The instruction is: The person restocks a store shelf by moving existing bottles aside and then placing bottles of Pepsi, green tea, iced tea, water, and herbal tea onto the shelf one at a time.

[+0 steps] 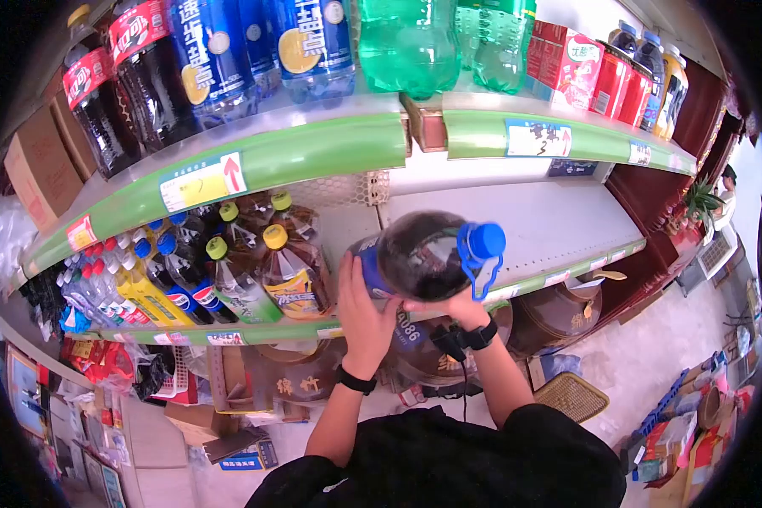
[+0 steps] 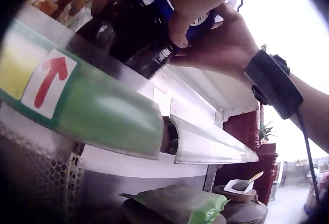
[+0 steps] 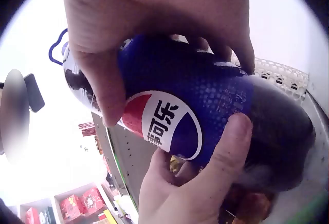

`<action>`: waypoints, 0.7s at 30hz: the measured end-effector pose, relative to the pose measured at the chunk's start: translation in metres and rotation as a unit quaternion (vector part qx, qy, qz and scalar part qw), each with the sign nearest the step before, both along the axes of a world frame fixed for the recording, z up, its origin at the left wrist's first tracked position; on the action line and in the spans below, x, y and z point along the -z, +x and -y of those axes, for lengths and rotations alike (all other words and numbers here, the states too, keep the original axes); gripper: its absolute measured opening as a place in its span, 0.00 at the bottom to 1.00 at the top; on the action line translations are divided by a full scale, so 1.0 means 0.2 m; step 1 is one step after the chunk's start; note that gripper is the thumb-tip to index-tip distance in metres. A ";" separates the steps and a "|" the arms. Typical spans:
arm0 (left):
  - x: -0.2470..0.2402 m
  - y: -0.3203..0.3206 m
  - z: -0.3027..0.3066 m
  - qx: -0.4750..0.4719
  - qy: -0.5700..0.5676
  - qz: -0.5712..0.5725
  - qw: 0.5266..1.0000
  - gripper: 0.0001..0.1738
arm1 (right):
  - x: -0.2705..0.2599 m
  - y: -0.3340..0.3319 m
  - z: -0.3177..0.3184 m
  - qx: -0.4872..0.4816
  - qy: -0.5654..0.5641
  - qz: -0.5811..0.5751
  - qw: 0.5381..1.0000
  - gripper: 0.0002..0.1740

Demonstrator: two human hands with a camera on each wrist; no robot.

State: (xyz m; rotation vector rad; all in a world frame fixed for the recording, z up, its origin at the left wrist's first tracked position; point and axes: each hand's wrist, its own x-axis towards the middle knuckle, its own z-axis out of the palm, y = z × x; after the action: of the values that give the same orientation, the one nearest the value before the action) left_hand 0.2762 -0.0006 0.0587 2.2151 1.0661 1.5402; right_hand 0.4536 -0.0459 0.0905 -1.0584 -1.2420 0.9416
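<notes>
Far L: smaller drink btls (image 1: 199,275) are packed along the lower shelf (image 1: 525,203) & are best not knocked. Next, the L hand (image 1: 364,313) is curled round the label of the big cola btl (image 1: 423,258), which is held tilted in front of that shelf, cap (image 1: 485,240) to R. It's also gripped by the R hand (image 1: 461,306), from beneath. Wt. should be shared evenly & any turn made slowly, as liquid may slosh. The upper shelf's green edge (image 1: 313,149) must be cleared. Far R, open room is offered above the lower shelf's bare stretch, bounded by its front lip (image 1: 529,286).
</notes>
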 end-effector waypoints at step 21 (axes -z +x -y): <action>0.39 -0.41 0.62 0.490 -0.270 0.113 0.821 0.39 | -0.13 -0.76 1.06 0.288 0.093 0.326 0.895 0.62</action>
State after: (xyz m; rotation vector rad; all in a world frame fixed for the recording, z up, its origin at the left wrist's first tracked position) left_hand 0.1934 -0.1237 -0.0201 1.6420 0.1315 0.8351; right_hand 0.3016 -0.2587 0.1161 -1.5343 -1.3854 -0.0135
